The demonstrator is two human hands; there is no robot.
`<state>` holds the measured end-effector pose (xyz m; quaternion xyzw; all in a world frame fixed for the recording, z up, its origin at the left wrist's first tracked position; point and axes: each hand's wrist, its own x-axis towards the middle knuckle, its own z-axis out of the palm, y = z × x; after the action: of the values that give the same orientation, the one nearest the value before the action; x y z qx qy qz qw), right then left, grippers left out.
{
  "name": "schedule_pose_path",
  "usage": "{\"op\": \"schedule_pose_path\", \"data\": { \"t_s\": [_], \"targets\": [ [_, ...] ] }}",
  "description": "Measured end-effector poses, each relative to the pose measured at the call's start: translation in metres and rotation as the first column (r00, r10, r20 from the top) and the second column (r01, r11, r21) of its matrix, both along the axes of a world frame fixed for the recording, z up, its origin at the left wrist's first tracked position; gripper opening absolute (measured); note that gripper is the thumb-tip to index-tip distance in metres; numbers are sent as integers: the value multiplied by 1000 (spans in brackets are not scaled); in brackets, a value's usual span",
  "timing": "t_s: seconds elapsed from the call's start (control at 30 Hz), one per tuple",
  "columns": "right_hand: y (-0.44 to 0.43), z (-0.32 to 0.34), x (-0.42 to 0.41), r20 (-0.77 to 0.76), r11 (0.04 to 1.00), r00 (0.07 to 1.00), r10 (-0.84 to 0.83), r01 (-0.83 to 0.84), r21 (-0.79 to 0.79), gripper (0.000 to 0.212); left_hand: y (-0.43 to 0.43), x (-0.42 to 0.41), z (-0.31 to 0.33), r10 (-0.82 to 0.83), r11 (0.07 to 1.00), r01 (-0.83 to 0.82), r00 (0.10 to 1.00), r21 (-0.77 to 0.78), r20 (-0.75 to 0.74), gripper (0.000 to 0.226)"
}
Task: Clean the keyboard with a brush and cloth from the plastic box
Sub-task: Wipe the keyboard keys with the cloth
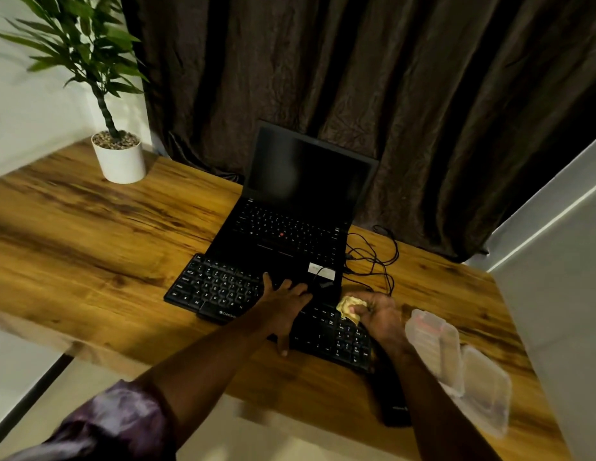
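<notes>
- The black keyboard (216,291) is laid on the wooden tabletop (90,244), just in front of an open laptop (290,234), with its far edge touching or slightly under the laptop's front edge.
- The left hand (285,306) is spread flat on the middle of the keyboard, palm down, with the fingers straight and fanned toward the laptop and the thumb pointed back toward the near table edge. Nothing is held in it.
- The left forearm is stretched diagonally from the lower left, and a purple sleeve (116,424) is pushed up near the elbow.
- A crumpled yellow cloth (348,309) is gripped in the right hand (381,316), whose fingers are curled around it. The cloth is held against the right end of the keyboard, by the number keys.
- The right forearm is extended from the lower right, over a dark object (394,410) at the table's near edge that cannot be identified.
- The clear plastic box (456,361) is seen open just right of the right wrist; it is blurred, and its contents cannot be made out.
- Black cables (373,261) are looped on the tabletop to the right of the laptop.
- A plant in a white pot (120,161) is stood at the far left corner, and a dark curtain (356,78) is hung behind the tabletop.
</notes>
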<state>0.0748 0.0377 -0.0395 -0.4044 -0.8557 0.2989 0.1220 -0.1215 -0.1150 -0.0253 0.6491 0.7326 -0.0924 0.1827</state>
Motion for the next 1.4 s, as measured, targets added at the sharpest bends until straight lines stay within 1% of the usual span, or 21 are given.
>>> {"op": "schedule_pose_path", "data": {
  "t_s": [0.07, 0.17, 0.3, 0.4, 0.5, 0.57, 0.63, 0.7, 0.83, 1.03, 1.1, 1.17, 1.23, 1.33, 1.4],
  "targets": [
    [0, -1, -6, 3, 999, 999, 38, -38, -10, 28, 1, 0, -2, 6, 1000, -6, 1000, -3, -5, 138],
    [4, 1, 0, 29, 999, 999, 34, -33, -23, 30, 1, -1, -3, 2, 1000, -2, 1000, -1, -11, 139],
    [12, 2, 31, 4, 999, 1000, -31, 31, -18, 35, 0, -1, -2, 2, 1000, -2, 1000, 10, 10, 138],
    [16, -2, 43, -23, 993, 993, -114, 113, -19, 47, -2, 0, -1, 2, 1000, -3, 1000, 17, 15, 139],
    [8, -1, 33, -26, 991, 991, -130, 128, -44, 38, -1, 0, 1, -2, 1000, 2, 1000, 10, 16, 139],
    [3, -2, 21, -33, 995, 995, -96, 95, -29, 29, -1, 0, 1, 3, 1000, -3, 1000, 9, 17, 139],
    [-3, -1, 11, -8, 999, 999, -42, 42, -31, 24, -2, 0, 1, 6, 1000, -6, 1000, 8, 21, 139],
    [-5, 0, 6, 9, 999, 999, -36, 36, -38, 25, -3, -1, 1, 8, 1000, -8, 999, 4, 36, 139],
    [-2, 6, 19, 13, 998, 999, -50, 50, -38, 36, -2, -1, 0, 6, 1000, -7, 999, 12, 42, 139],
    [1, 4, 25, 33, 993, 993, -117, 118, -23, 33, -1, -2, 0, 10, 1000, -11, 998, 15, 58, 140],
    [-2, 4, 15, 22, 993, 993, -116, 117, -25, 30, -1, -3, -2, 11, 1000, -12, 998, 22, 59, 141],
    [-6, 3, 4, 51, 995, 995, -91, 93, -35, 27, 0, -4, -3, 12, 1000, -13, 998, 26, 63, 142],
    [-6, -2, -2, 66, 997, 996, -64, 66, -31, 27, 0, -5, -4, 10, 1000, -12, 998, 28, 61, 142],
    [-4, -2, 4, 56, 996, 996, -66, 70, -59, 26, 0, -5, -4, 0, 1000, -2, 998, 31, 65, 142],
    [-1, 1, 16, 57, 994, 994, -88, 92, -62, 29, 1, -4, -3, -2, 1000, 0, 998, 29, 70, 142]
  ]
}}
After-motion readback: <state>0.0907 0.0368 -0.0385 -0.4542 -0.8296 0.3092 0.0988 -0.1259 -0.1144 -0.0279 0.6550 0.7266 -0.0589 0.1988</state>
